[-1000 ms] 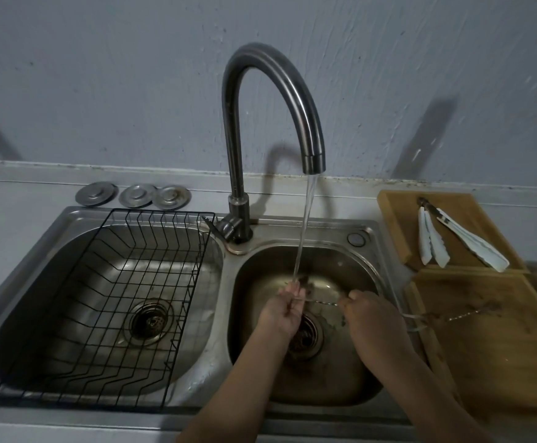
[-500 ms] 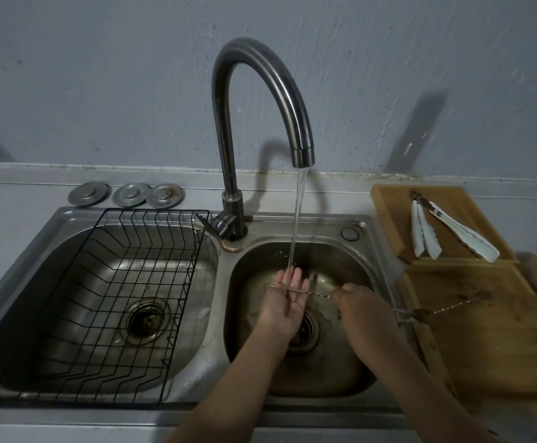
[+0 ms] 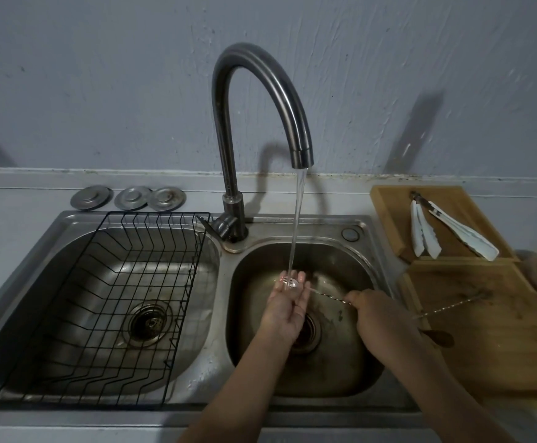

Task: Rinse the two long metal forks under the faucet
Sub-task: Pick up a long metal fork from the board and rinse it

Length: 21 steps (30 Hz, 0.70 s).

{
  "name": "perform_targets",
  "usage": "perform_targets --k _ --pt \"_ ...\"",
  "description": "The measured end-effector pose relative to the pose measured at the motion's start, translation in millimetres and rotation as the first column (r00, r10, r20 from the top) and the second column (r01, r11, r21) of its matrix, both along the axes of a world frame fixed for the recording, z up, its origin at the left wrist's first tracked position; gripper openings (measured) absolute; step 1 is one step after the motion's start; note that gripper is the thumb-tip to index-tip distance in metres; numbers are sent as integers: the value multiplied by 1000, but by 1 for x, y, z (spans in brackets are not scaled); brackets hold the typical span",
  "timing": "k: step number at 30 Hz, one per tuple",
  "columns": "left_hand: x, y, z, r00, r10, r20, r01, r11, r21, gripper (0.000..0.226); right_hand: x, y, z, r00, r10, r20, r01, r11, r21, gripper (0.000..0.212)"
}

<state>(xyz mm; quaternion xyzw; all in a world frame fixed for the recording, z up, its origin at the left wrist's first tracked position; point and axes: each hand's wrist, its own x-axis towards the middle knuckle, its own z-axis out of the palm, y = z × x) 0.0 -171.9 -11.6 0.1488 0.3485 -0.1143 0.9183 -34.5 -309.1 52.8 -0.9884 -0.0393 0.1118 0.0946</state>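
Left hand [image 3: 288, 303] now palm-up and flat beneath the fork tip [image 3: 291, 282], no longer pinching.

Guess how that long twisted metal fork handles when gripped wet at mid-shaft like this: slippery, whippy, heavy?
Probably slippery: the fork is bare metal, its head under the running water. The twisted shaft may give the right hand some purchase. Likely light, perhaps slightly whippy, being thin and long; the left hand cups the head, steadying it.
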Motion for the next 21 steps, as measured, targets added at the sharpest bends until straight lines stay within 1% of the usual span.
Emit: perform_targets --k 1,4,9,14,15,16,18,20,21 --pt "0 2 0 1000 27 -5 -27 1000 -5 54 1 0 1 1000 -6 -8 6 1000 1 31" --pt "-1 3 4 998 60 -16 -60 998 -20 50 0 5 1 1000 -9 -9 9 1000 -7 29" --pt "-1 -2 3 1000 -18 -20 18 1000 1 39 0 10 3 999 -14 -31 13 999 -30 23" --pt "13 16 10 989 150 18 -148 986 -78 46 6 11 1 986 -46 -161 37 997 -61 23" --pt "13 15 12 989 142 34 -139 988 -69 48 7 12 2 982 -57 -181 47 997 -59 24" --pt "11 11 14 994 98 48 -97 995 -34 47 7 12 2 983 -63 -174 56 998 -41 25" --pt "6 -1 14 999 3 47 -4 999 36 35 4 11 2 994 -56 -95 58 998 15 28" --pt "1 -8 12 1000 -24 19 24 1000 1 21 -1 9 5 997 -37 -71 39 999 24 29" --pt "0 -8 9 1000 -15 -16 15 1000 -16 20 -3 9 6 996 -27 -80 29 999 24 29"
